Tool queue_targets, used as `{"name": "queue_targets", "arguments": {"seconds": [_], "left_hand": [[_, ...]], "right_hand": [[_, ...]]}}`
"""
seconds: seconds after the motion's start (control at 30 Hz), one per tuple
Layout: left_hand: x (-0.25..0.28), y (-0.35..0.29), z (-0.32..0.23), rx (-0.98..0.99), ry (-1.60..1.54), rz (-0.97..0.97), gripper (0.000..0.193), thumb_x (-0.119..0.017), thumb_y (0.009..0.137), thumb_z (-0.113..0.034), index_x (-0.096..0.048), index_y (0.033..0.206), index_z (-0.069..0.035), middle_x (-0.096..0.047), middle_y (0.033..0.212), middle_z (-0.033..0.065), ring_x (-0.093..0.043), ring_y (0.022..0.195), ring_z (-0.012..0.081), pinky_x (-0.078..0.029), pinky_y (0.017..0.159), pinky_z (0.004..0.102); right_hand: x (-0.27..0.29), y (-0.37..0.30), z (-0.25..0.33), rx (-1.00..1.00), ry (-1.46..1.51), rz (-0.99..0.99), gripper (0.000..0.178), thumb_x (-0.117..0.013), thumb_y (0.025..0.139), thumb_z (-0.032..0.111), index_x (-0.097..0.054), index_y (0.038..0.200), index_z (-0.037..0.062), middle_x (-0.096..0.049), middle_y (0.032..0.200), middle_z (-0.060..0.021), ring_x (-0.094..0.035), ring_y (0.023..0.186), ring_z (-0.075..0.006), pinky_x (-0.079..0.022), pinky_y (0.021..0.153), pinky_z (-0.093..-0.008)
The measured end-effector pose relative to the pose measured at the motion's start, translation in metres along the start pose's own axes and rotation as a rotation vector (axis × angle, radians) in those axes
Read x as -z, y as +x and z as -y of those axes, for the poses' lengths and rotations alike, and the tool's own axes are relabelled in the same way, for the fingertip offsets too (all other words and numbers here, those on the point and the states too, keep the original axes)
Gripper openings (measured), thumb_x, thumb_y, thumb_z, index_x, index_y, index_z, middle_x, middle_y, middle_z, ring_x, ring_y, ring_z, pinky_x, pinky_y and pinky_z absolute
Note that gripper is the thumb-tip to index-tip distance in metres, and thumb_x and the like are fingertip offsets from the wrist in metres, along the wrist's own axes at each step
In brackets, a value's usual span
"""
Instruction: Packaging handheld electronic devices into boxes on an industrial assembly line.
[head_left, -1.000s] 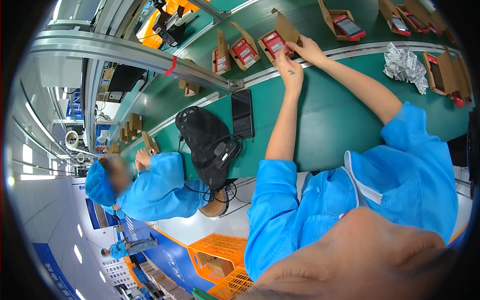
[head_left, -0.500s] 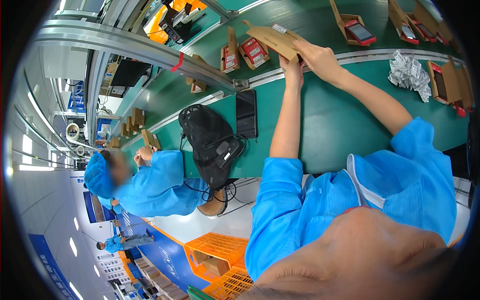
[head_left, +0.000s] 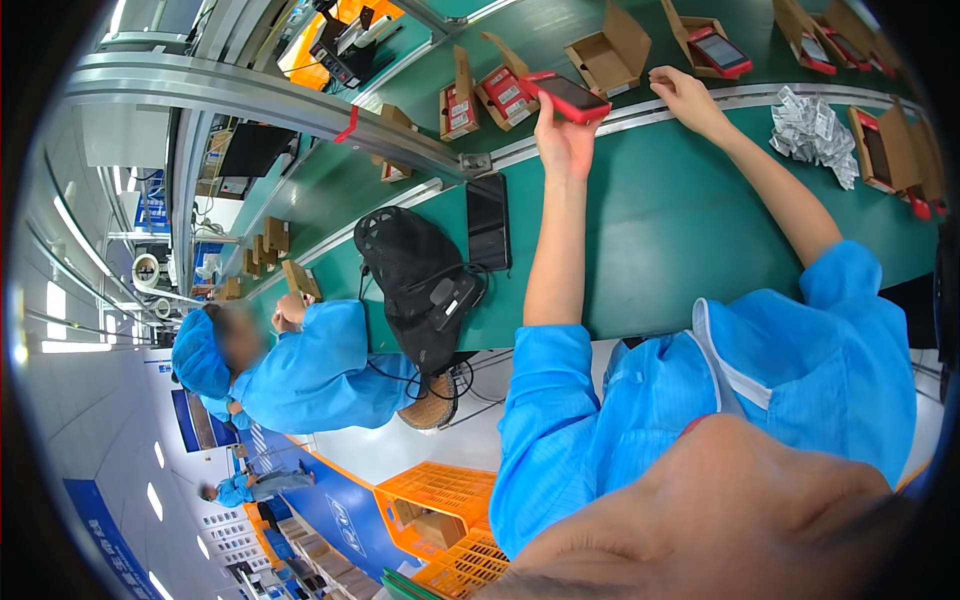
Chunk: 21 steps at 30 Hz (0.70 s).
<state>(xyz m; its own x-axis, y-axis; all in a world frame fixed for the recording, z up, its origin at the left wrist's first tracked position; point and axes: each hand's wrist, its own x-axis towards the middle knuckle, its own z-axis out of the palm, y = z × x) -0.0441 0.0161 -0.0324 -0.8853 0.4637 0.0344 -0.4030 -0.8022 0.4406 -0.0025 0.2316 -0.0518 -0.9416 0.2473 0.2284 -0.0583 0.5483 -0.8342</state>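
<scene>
Upper centre: red handheld device (head_left: pixel 564 96) in left hand (head_left: pixel 566 150), gripped from below; right hand (head_left: pixel 690 104) loosely curled, apparently empty. One-handed, tilted hold could let it slip onto metal rail (head_left: pixel 640 119).

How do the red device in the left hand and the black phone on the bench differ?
The red device is held by the left hand; the black phone lies on the green bench. The red device has a red casing, while the black phone looks all black. Both are flat and oblong with dark faces.
</scene>
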Motion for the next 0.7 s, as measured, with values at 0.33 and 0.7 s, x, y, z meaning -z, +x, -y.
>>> {"name": "queue_targets", "arguments": {"seconds": [0.33,0.7], "left_hand": [[-0.034,0.006,0.003,-0.108,0.290,-0.268,0.050,-0.069,0.081,-0.033,-0.048,0.107,0.004,-0.055,0.106,0.0184,-0.058,0.099,0.0304,-0.054,0.083,0.0435],[-0.043,0.003,0.030,-0.157,0.204,-0.337,0.045,-0.068,0.081,-0.036,-0.053,0.104,0.000,-0.059,0.099,0.0140,-0.061,0.089,0.0244,-0.055,0.080,0.0378]], "right_hand": [[-0.006,-0.018,0.082,0.830,-0.202,-0.263,0.020,-0.063,0.079,0.006,-0.058,0.098,0.0031,-0.056,0.094,-0.0069,-0.059,0.084,-0.0236,-0.050,0.069,-0.0316],[-0.020,-0.016,0.060,0.856,-0.309,-0.400,0.024,-0.062,0.077,0.005,-0.059,0.101,0.0015,-0.057,0.094,-0.0064,-0.061,0.080,-0.0220,-0.051,0.066,-0.0291]]}}
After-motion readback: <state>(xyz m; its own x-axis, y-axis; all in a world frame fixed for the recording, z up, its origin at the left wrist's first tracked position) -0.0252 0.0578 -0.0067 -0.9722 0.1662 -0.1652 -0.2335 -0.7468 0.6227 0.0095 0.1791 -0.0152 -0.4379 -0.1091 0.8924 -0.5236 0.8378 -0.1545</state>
